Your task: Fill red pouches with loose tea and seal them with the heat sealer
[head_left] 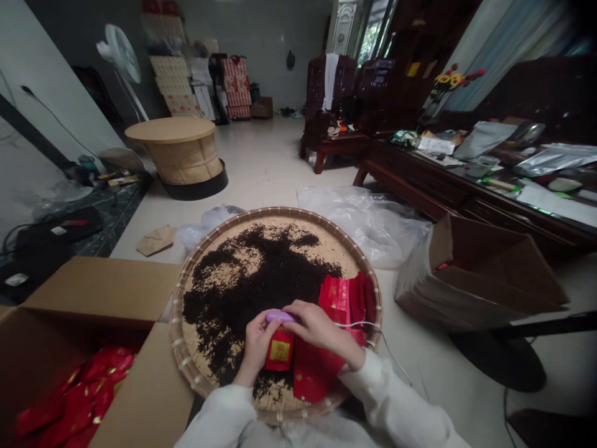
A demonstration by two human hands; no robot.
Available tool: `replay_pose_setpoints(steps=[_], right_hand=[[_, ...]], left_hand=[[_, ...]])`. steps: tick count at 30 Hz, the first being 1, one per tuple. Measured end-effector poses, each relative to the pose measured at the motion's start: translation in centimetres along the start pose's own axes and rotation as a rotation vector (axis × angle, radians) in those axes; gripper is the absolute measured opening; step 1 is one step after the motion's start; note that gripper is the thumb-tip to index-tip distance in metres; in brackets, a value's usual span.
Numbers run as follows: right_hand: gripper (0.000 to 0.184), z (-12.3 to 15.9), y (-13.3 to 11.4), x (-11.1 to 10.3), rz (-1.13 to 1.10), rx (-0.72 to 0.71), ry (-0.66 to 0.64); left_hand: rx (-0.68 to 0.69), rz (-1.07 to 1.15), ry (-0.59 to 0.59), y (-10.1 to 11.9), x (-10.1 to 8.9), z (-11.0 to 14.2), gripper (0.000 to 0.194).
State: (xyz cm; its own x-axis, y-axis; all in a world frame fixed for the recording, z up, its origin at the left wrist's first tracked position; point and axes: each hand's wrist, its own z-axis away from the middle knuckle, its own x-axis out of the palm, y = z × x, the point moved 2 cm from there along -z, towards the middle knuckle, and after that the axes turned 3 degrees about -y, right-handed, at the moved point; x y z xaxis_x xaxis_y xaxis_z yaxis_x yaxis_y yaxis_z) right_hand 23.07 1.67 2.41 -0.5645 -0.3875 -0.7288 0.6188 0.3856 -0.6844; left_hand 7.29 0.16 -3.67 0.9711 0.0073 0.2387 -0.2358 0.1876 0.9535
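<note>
Left hand point(257, 346) closed around the top of a small red packet with a gold square label point(280, 351), fingers curled, grip firm. Right hand point(319, 328) bent over from the other side, fingertips clamped on a purple oval device point(281, 317), probably a small handheld sealer, with its top edge pressed to the packet's mouth; exact contact hidden by the fingers. Thin white cord point(385, 341) trailing off to the right, clear of the work. Sound handling here: short, steady two-handed hold, packet upright, directly above a round woven bamboo tray point(180, 323), so anything dropped lands back on it. White sleeves point(396, 398) low and close to the body. Loose dark tea leaves point(247, 295) spread over the tray; flat red packets point(336, 294) in a row at its right side, more point(312, 373) under the right forearm. Open cardboard carton point(102, 289) at lower left, filled with red packets point(69, 401); second carton point(471, 274) on its side at right. Clear plastic sheeting point(359, 224) on a pale tile floor point(261, 149). Beyond: carved dark wood table point(420, 171) strewn with foil bags point(555, 158), a pedestal fan point(124, 59).
</note>
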Motion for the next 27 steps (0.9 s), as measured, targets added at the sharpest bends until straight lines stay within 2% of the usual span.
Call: replay_pose_setpoints(steps=[6,8,10,13,15,20,27], right_hand=[[0.018,0.1,-0.2,0.3,-0.058,-0.008,0.050],[0.016,0.1,-0.1,0.1,-0.070,-0.010,0.066],[0.016,0.0,0.0,-0.1,-0.070,-0.005,0.078],[0.016,-0.3,0.3,-0.5,-0.074,0.014,0.067],[0.015,-0.4,0.7,-0.8,-0.084,0.037,0.047],[0.027,-0.5,1.5,-1.7,-0.098,0.084,0.010],[0.018,-0.8,1.2,-1.5,-0.101,0.048,0.010]], left_hand=[[-0.030,0.023,-0.047,0.0,-0.1,0.0,0.041],[-0.092,0.065,-0.132,-0.1,0.0,0.2,0.048],[-0.205,0.057,-0.272,-0.4,0.3,0.5,0.053],[-0.343,-0.034,-0.407,-0.9,0.7,0.9,0.047],[-0.347,-0.064,-0.398,-0.8,0.8,1.0,0.042],[-0.322,-0.077,-0.345,-0.2,0.8,0.8,0.042],[-0.319,-0.100,-0.353,0.0,0.9,1.0,0.042]])
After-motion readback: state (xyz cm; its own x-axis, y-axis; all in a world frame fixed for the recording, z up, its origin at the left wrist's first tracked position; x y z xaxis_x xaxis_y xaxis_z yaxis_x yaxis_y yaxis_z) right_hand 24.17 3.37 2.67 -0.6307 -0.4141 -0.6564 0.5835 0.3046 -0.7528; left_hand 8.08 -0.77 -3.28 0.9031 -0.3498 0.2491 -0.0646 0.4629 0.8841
